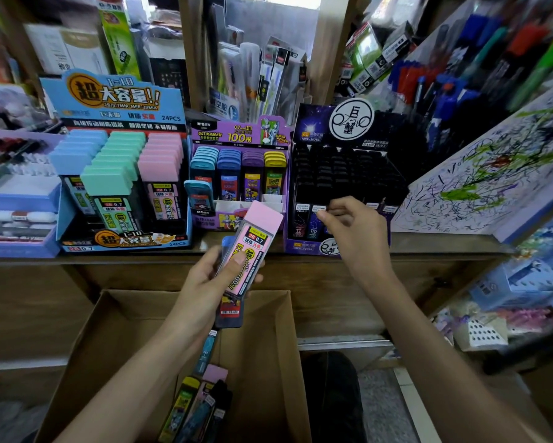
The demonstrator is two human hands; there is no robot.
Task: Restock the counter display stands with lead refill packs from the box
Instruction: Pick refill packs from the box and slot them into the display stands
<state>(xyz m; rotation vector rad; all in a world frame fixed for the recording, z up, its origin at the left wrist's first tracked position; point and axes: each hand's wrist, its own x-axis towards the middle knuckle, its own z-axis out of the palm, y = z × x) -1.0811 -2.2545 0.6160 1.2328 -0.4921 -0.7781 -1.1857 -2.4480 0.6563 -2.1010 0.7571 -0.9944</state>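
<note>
- Head view: the pink-capped pack [253, 247] is gripped by the left hand [209, 282] above the box [281, 318], cap tilted up-right.
- The matching pink column [161, 164] lies up-left, nearer that hand.
- The right hand [355, 233] is curled at the black stand's [342, 174] front row; whether anything is pinched cannot be told.

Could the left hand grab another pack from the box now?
Probably not. The left hand grips a pink pack with a blue pack behind it. The box is open right below, so only the full hand stops it.
</note>
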